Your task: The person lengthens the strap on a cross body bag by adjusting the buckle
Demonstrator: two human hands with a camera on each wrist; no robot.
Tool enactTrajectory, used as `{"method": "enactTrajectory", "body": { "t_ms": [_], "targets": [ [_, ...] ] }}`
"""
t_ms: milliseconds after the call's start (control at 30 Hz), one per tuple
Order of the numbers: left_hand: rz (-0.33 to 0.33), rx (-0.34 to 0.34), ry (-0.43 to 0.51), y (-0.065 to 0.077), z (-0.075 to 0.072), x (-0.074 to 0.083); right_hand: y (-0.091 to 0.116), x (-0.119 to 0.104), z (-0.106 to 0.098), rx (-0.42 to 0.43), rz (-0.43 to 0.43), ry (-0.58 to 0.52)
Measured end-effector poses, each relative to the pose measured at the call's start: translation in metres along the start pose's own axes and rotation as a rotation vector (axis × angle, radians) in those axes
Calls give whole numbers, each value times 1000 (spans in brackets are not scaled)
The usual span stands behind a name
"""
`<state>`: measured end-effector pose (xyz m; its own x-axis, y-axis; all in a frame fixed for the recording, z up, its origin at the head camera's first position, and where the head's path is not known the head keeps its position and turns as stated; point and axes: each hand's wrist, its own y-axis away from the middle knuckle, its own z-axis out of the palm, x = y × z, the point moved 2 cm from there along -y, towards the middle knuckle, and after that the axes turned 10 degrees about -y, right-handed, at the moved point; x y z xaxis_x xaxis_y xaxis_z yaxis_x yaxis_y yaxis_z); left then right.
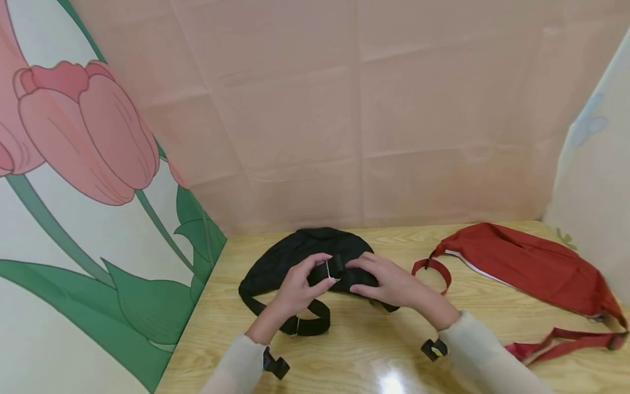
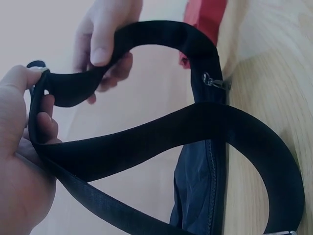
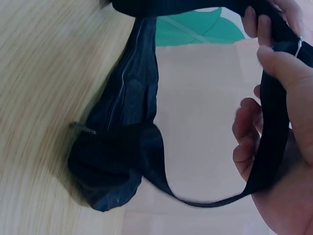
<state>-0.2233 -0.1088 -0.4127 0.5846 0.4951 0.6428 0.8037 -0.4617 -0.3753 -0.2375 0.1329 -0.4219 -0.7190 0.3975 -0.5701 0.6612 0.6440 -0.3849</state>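
Note:
A black waist bag (image 1: 280,260) lies on the table in front of me, its strap (image 2: 142,139) raised in loops. My left hand (image 1: 301,282) pinches the strap between thumb and fingers beside a thin metal buckle (image 3: 300,45). Just to the right, my right hand (image 1: 389,280) holds another stretch of the same strap, which passes between its thumb and curled fingers in the left wrist view. The bag's zipper pull (image 2: 215,82) shows near one end. A second metal slider (image 1: 297,325) sits on the strap loop near the table.
A red waist bag (image 1: 531,268) lies to the right on the wooden table (image 1: 354,355), its red strap (image 1: 576,340) trailing toward the front. Behind stands a pinkish cloth backdrop (image 1: 295,109). A tulip-printed panel (image 1: 88,137) borders the left side.

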Motion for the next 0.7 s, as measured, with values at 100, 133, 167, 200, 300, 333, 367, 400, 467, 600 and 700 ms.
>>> {"method": "enactTrajectory", "body": {
  "t_ms": [100,133,167,200,300,333,367,400,467,600,700],
  "targets": [
    [-3,6,0,0,0,0,-3,-2,3,-3,17,-18],
    [-5,8,-1,0,0,0,-3,-2,4,-1,21,-29],
    [-8,9,0,1,-1,0,-4,-2,4,2,26,-36],
    [-9,12,-2,1,-1,1,-4,-2,4,8,30,-47],
    [-11,16,1,1,-2,1,-3,-2,3,32,26,-53],
    [-11,17,0,1,-2,0,-3,-2,2,42,21,-52],
    [-11,18,-3,2,-2,0,-2,-2,1,52,16,-46],
    [-11,18,-7,2,-3,0,-1,-1,1,64,10,-39],
    [-11,15,-11,2,-3,-1,0,-1,-1,85,5,-24],
    [-15,8,-6,4,-3,-3,2,1,-4,111,-3,-12],
    [-15,-3,4,5,-3,-3,3,1,-5,110,-14,-22]
  ]
}}
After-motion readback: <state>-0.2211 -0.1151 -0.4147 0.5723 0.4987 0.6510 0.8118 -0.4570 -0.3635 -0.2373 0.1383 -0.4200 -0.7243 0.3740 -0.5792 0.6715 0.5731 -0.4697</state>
